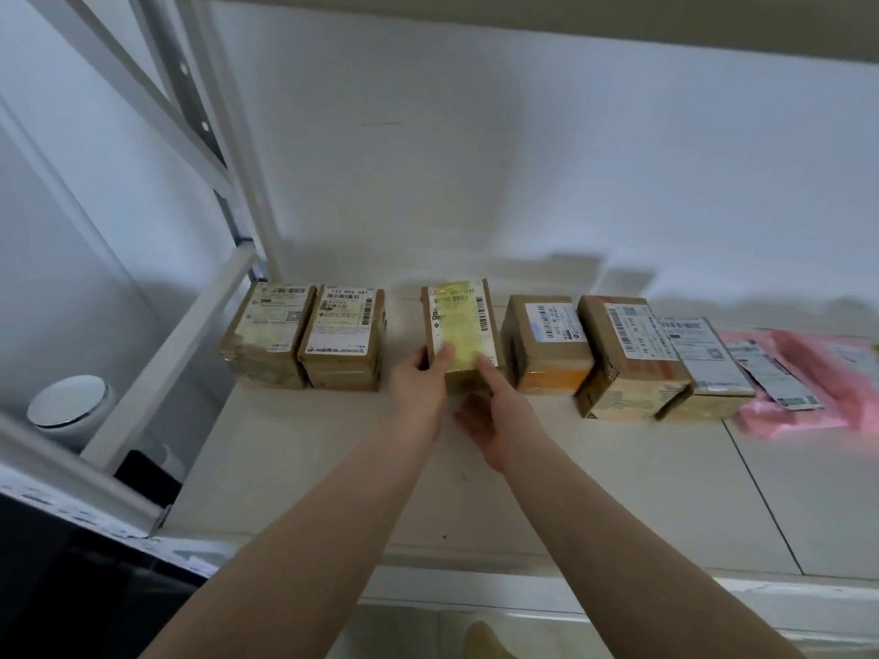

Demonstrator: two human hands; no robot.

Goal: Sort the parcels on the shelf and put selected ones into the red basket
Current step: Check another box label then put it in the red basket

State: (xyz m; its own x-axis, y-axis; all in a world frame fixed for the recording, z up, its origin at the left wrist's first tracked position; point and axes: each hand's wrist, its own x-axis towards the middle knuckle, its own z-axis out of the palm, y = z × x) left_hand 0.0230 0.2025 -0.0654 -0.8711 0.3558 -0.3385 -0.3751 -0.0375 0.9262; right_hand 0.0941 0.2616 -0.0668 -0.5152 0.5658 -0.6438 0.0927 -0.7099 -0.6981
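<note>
- Gripping the near end of the yellow-taped parcel point(459, 332), our left hand point(418, 392) curls round its left corner with the thumb on top, while our right hand point(490, 411) holds the near right corner, fingers under the front edge and one finger laid on the label.
- That parcel sits in the middle of the row on the shelf point(361, 468), long axis running away from us toward the wall point(523, 183), label facing up, its near end seeming slightly raised.
- An open gap lies to its left before the two brown boxes point(304, 340), which touch each other; on its right the orange-taped box point(547, 344) stands just beside it.
- Further right, a larger brown box point(628, 359) and a flat box point(704, 363) press together, then pink mailer bags point(808, 387) lie flat.
- Bare pale shelf board spreads between the row and the front edge.
- White shelf posts point(209, 135) rise at left, a round white bin point(66, 406) below them.
</note>
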